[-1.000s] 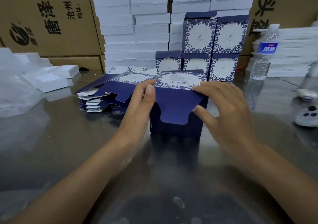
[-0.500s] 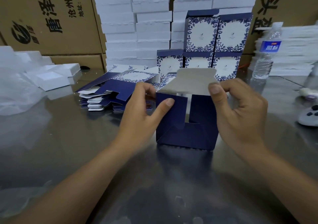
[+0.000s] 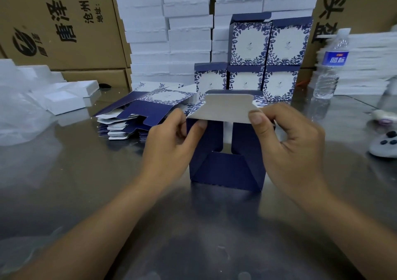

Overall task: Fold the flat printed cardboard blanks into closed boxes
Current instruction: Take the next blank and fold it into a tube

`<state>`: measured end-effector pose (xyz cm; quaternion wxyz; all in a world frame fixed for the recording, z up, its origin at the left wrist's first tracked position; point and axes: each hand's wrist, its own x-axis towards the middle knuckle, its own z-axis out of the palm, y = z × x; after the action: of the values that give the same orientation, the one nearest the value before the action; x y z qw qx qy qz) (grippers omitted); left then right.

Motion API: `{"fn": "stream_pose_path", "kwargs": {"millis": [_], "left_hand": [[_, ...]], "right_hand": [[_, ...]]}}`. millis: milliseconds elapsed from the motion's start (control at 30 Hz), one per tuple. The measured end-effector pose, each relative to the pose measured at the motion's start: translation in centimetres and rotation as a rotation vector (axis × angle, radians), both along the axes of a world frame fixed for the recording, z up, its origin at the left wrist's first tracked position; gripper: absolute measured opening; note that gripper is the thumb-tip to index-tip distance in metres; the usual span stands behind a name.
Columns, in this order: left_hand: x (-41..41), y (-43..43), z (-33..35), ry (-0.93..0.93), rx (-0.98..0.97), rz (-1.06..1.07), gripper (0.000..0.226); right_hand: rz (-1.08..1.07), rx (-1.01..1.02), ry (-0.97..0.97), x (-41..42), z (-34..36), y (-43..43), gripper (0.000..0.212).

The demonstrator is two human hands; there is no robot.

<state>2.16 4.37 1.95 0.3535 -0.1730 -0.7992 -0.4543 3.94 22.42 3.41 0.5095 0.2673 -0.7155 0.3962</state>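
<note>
The left grip [image 3: 169,148] and right grip [image 3: 285,146] each pinch an end of the raised flap [image 3: 227,110] on the half-folded box [image 3: 227,172]; next, likely, it folds down and tucks in.

A half-formed navy cardboard box [image 3: 225,170] stands upright with its white-lined flap [image 3: 225,110] raised, flat printed blanks [image 3: 137,116] stacked to its left and finished floral boxes [image 3: 268,43] behind.

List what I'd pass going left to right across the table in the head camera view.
Clear plastic bag → white foam trays → stack of flat blanks → left hand → half-folded box → right hand → water bottle → white controller.
</note>
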Motion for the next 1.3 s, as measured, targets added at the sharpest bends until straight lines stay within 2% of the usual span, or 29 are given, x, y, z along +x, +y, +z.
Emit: {"fn": "stream_pose_path", "kwargs": {"millis": [100,200,400,600,667,733,800,1000,1067,1300], "left_hand": [[-0.4,-0.3,-0.1,-0.074,-0.046,-0.076,0.061],[-0.6,-0.6,-0.4,-0.180,-0.102,-0.103,0.073],[-0.7,-0.8,-0.5,-0.096,-0.176,-0.043,0.061],[-0.8,-0.7,-0.5,-0.159,-0.138,-0.073,0.057],[-1.0,-0.9,-0.6,-0.232,-0.205,-0.082,0.057],[-0.8,-0.9,-0.6,-0.310,-0.323,-0.089,0.066],[-0.7,-0.9,-0.6,-0.330,-0.360,-0.095,0.071],[-0.9,-0.8,-0.8,-0.297,-0.342,-0.086,0.056],[-1.0,-0.9,-0.8,-0.319,-0.355,-0.092,0.057],[-1.3,-1.3,-1.2,-0.383,-0.553,-0.067,0.047]], "right_hand": [[-0.008,-0.014,-0.010,-0.1,0.1,0.2,0.021],[-0.022,-0.014,-0.017,-0.3,0.0,0.4,0.025],[-0.060,0.005,-0.010,-0.4,0.0,0.6,0.029],[-0.064,0.008,-0.022,-0.5,0.0,0.6,0.029],[-0.062,0.009,-0.019,-0.5,-0.1,0.7,0.030],[-0.068,0.015,-0.017,-0.6,-0.1,0.7,0.030],[-0.073,0.014,-0.018,-0.6,-0.1,0.6,0.030],[-0.092,0.020,-0.017,-0.6,-0.1,0.8,0.030],[-0.088,0.022,-0.017,-0.6,-0.1,0.8,0.030],[-0.075,0.035,-0.025,-0.6,-0.1,0.8,0.028]]}}
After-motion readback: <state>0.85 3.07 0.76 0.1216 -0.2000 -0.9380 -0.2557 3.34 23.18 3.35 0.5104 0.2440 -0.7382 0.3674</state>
